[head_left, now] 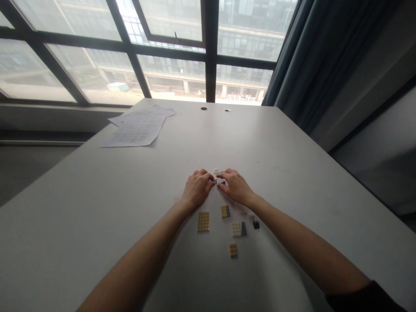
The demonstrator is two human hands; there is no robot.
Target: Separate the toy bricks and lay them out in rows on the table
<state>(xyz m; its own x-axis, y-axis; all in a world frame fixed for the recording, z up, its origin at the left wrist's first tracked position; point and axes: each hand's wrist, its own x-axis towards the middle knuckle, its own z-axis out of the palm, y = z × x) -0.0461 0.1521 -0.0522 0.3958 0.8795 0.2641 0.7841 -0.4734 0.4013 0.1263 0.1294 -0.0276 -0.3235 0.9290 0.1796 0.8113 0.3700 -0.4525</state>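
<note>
Near the middle of the white table (182, 160), my left hand (197, 186) pinches a small grey piece (214, 181) between thumb and fingers. Facing it, my right hand (235, 186) has its thumb and fingertips apart, with a small black piece (223, 183) beside them; whether it touches that piece is unclear. Just beyond the fingertips lies a small white piece (216, 170). Closer to me are a tan studded plate (203, 222), a tan and dark grey block (225, 211), a white and dark grey block (238, 229), a small tan brick (233, 250) and a black piece (256, 225).
Printed papers (136, 128) lie at the table's far left. Two round fittings, one dark (203, 108) and one white (228, 110), sit near the far edge. Beyond are framed windows (175, 69), with a dark curtain (312, 60) on the right.
</note>
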